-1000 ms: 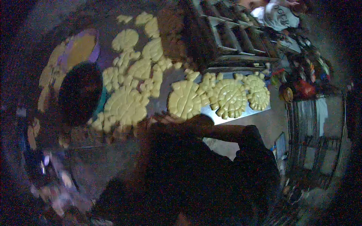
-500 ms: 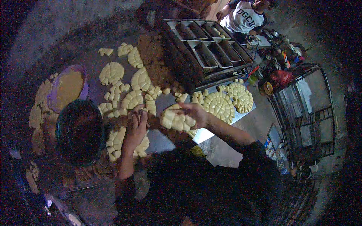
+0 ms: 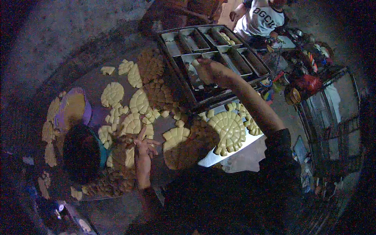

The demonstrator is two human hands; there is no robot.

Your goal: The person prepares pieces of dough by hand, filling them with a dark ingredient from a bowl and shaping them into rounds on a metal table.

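My left hand (image 3: 143, 149) is open, fingers spread, over the dark work surface among cut pieces of pale dough (image 3: 131, 124). My right hand (image 3: 209, 72) reaches into a lower-left tin of a dark tray of rectangular tins (image 3: 191, 39); its fingers are curled, and what they hold is too dim to make out. Under that forearm, large segmented rounds of dough (image 3: 227, 131) lie on a bright metal sheet (image 3: 207, 159). An upper tin contains some pale pieces (image 3: 227, 38). A purple tub with yellowish contents (image 3: 72, 105) and a dark round container (image 3: 82, 154) are at the left.
Another person in a white top (image 3: 256, 21) is at the top right. A cluttered area with a red bundle (image 3: 307, 82) and a tan round container (image 3: 293, 96) is on the right, beside a large metal rack (image 3: 329, 129). Loose dough pieces line the table's left edge (image 3: 51, 133).
My right hand, which held a lump of dough, has moved up and forward into the tins. My left hand's fingers have spread apart. The view has shifted.
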